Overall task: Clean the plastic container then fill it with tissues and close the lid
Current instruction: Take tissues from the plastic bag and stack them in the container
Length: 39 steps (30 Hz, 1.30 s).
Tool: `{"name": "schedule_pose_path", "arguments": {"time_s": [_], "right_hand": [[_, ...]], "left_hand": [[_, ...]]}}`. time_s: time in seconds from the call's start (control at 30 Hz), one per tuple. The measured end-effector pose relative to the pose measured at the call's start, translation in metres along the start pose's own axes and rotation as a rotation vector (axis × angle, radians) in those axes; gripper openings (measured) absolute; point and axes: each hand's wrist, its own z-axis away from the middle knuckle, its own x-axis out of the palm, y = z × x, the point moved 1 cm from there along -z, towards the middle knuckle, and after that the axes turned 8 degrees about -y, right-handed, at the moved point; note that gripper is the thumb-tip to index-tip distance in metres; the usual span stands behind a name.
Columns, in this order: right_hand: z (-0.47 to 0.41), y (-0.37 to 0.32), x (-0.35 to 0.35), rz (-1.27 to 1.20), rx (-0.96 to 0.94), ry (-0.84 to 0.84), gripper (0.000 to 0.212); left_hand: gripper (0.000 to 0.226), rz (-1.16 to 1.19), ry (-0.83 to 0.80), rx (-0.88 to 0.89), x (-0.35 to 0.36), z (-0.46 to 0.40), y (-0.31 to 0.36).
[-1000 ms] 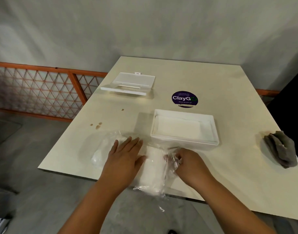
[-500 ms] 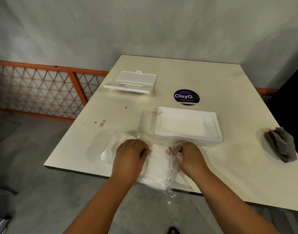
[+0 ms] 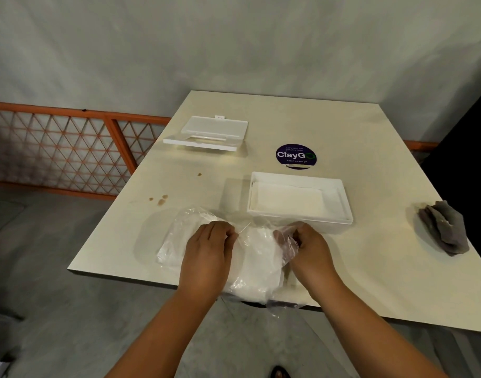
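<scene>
A clear plastic bag of white tissues (image 3: 257,264) lies at the table's near edge. My left hand (image 3: 208,249) has its fingers curled and pinches the bag's film on the left. My right hand (image 3: 307,245) grips crumpled film at the bag's right side. Just behind my hands stands the open white plastic container (image 3: 343,203) with a layer of white tissue on its floor. Its lid (image 3: 209,133), white with a clear flap, lies apart at the table's far left.
A crumpled grey cloth (image 3: 445,227) lies at the right on the cream table (image 3: 343,126). A round purple ClayGo sticker (image 3: 295,156) sits behind the container. Brown stains (image 3: 160,199) mark the left side. An orange lattice fence (image 3: 56,151) stands to the left.
My left hand went from lying flat on the bag to curling its fingers and pinching the film. My right hand kept its grip on the film, and the bag's top has been pulled up between them.
</scene>
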Motion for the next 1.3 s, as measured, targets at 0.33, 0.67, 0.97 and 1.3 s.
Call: {"name": "schedule_pose_path", "arguments": {"time_s": [0.33, 0.67, 0.97, 1.3], "right_hand": [[0.002, 0.014, -0.008, -0.112, 0.036, 0.082, 0.009], [0.011, 0.019, -0.027, -0.153, 0.163, 0.112, 0.013], [0.02, 0.018, -0.04, -0.081, 0.178, -0.012, 0.006], [0.033, -0.011, -0.106, -0.055, 0.057, 0.094, 0.009]], "left_hand": [[0.019, -0.004, 0.005, -0.01, 0.006, 0.003, -0.002], [0.02, -0.018, 0.009, -0.006, 0.006, 0.001, -0.001], [0.024, -0.03, -0.018, -0.034, 0.008, 0.005, 0.0], [0.003, 0.032, -0.032, -0.048, -0.001, -0.003, 0.016]]}}
